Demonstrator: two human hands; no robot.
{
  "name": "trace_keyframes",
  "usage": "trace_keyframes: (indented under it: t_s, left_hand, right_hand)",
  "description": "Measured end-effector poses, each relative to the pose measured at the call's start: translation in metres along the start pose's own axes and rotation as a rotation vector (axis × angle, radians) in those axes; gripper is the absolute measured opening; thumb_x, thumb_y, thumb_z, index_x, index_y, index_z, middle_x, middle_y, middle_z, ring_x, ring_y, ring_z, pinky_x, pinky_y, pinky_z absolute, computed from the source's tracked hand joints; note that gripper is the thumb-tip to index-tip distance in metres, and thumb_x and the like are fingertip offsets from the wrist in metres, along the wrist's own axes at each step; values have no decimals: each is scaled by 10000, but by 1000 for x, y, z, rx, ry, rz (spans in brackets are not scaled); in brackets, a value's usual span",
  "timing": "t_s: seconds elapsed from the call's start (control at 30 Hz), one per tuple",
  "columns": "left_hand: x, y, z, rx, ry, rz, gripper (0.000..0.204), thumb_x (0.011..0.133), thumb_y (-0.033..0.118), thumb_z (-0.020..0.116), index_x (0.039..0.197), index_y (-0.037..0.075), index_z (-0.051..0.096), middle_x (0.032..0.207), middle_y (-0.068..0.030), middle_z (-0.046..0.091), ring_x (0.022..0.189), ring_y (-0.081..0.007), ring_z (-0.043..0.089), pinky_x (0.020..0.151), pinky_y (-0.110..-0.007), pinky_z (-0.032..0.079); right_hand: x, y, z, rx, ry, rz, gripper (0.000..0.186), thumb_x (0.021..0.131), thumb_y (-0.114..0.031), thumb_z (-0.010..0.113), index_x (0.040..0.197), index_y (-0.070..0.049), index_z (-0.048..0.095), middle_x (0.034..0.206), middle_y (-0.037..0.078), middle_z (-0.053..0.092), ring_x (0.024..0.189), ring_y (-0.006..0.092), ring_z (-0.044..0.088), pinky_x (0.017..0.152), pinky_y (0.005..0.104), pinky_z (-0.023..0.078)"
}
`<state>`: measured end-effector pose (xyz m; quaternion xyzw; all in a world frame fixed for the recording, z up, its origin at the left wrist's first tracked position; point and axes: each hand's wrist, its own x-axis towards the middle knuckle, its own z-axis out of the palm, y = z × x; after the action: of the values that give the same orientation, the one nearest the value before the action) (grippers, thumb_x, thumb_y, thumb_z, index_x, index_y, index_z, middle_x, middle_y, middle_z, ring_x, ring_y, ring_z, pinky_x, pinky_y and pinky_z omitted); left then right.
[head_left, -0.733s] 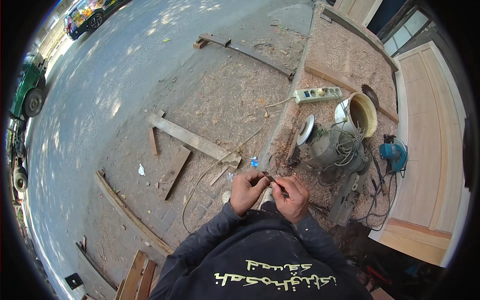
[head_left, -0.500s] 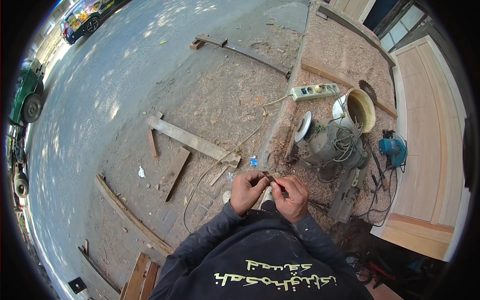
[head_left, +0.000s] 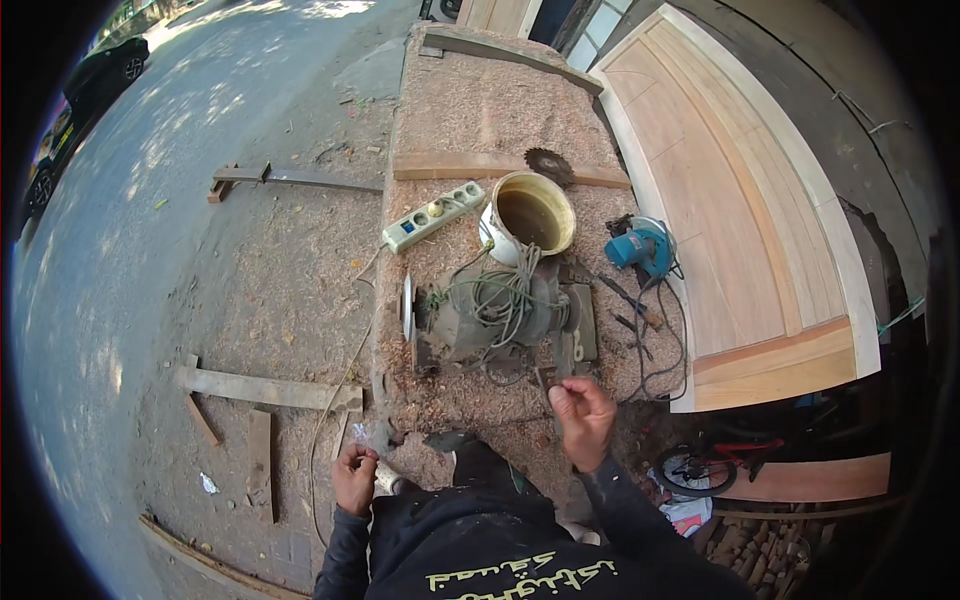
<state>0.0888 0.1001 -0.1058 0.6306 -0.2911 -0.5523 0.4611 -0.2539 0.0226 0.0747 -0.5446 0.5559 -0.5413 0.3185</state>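
My right hand (head_left: 585,420) is closed, pinching a small, flat, dark brown piece (head_left: 545,377) between thumb and fingers. It is beside the near right end of a dusty motor-like machine (head_left: 490,310) with a coiled cable on top and a pale disc (head_left: 408,307) on its left side. Down at the left, my left hand (head_left: 354,482) is held low with its fingers curled together near my shoe. Whatever those fingers may hold is hidden.
A white bucket (head_left: 487,228) with brownish liquid stands behind the machine, near a power strip (head_left: 432,217), a round saw blade (head_left: 549,166) and a teal circular saw (head_left: 640,248). A wooden door (head_left: 740,200) leans at right. Planks (head_left: 260,388) lie on the ground at left.
My hands were together in front of me on the small brown piece. They have parted: the right carries it toward the machine, the left has dropped to the left. My view has turned right.
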Motion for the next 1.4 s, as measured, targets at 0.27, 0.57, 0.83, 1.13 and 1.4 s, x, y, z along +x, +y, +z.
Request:
trace_keyframes:
  t_s: [0.27, 0.57, 0.83, 1.13, 1.4]
  left_hand:
    - [-15, -82, 1, 227, 246, -288, 445, 920, 435, 747, 928, -7, 692, 810, -75, 675, 636, -159, 649, 511, -310, 525]
    - [-98, -167, 89, 622, 367, -373, 509, 877, 454, 815, 859, -51, 759, 752, -158, 747, 736, -210, 706, 712, -375, 551]
    - [-104, -195, 89, 831, 127, -284, 429, 913, 419, 783, 1001, -1, 785, 818, -162, 766, 810, -201, 726, 767, -385, 567]
    - [-67, -201, 99, 562, -71, -170, 265, 923, 199, 712, 1092, 7, 783, 951, -108, 798, 873, -162, 729, 799, -318, 568]
    - [-54, -200, 87, 424, -135, -284, 314, 942, 284, 775, 1074, 0, 790, 916, -91, 798, 840, -144, 724, 765, -311, 568]
  right_hand:
    - [174, 159, -159, -344, 132, 128, 193, 954, -140, 772, 1054, 24, 753, 951, 46, 734, 829, 122, 667, 763, 301, 538]
    - [280, 231, -167, -703, -163, -485, 100, 887, -91, 767, 969, -34, 774, 914, 99, 675, 896, 334, 641, 808, 459, 547]
    - [266, 226, -210, -597, -158, -341, 151, 934, -68, 697, 1066, -33, 759, 1024, 132, 675, 962, 355, 628, 843, 466, 530]
    - [140, 272, -298, -863, -330, -66, 166, 881, -121, 741, 1020, -33, 764, 1036, 130, 693, 985, 347, 614, 869, 486, 507]
    - [146, 287, -294, -929, -388, -149, 191, 866, -147, 745, 1008, -20, 759, 989, 126, 692, 1001, 347, 608, 877, 490, 501]
